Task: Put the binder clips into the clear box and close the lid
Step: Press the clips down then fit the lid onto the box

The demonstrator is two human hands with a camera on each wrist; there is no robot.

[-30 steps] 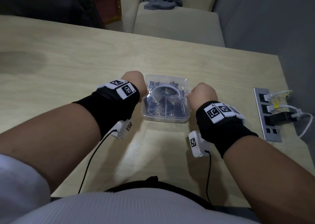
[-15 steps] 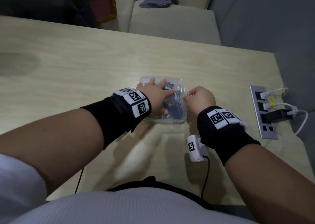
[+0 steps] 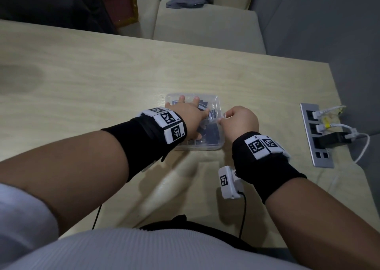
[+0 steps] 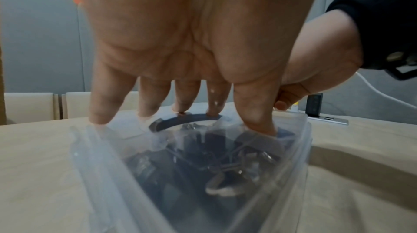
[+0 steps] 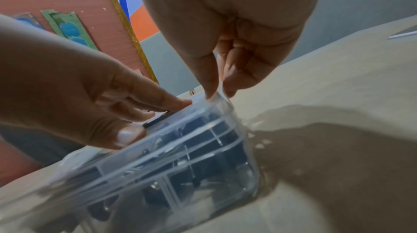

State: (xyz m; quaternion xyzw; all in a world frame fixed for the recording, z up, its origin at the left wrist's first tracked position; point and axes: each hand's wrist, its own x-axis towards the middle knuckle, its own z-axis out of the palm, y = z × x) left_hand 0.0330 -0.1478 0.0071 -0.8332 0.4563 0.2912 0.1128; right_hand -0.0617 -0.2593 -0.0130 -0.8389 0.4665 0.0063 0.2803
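Note:
The clear box [image 3: 213, 146] stands on the table in front of me with its lid down and several dark binder clips [image 4: 216, 156] visible inside through the plastic. My left hand [image 3: 187, 117] lies flat on the lid with straight, spread fingers [image 4: 255, 115] pressing down. My right hand [image 3: 238, 121] is at the box's right rim, thumb and forefinger [image 5: 210, 85] pinching the lid's edge tab [image 5: 220, 97]. In the right wrist view the box [image 5: 203, 156] shows its ribbed side, with the left hand [image 5: 90, 108] on top.
A metal power strip [image 3: 316, 134] with white cables and a black plug sits in the table at the right edge. Cream chairs [image 3: 205, 25] stand beyond the table's far edge. Wrist camera cables hang by my torso.
My left hand moved from the box's left side onto the lid and flattened there. The right hand stayed at the right rim, pinching the edge.

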